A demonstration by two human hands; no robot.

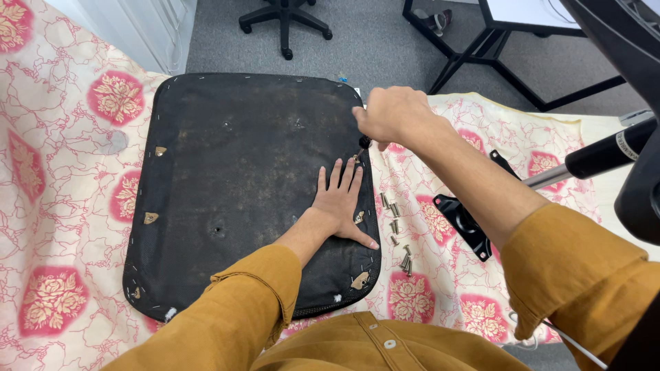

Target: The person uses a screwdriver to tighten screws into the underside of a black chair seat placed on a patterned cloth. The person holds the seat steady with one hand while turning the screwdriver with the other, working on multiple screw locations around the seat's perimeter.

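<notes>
Fingers of the left hand spread flat, holding nothing, pressing down on the upside-down black seat pad lying on a floral cloth, right hand curled tight round a screwdriver at the pad's right edge, loose screws just beside, black metal bracket nearby.

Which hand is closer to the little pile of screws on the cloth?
Left. The left hand lies flat on the black seat pad, its thumb just beside the screws. The right hand is farther up, gripping a tool at the pad's edge.
</notes>
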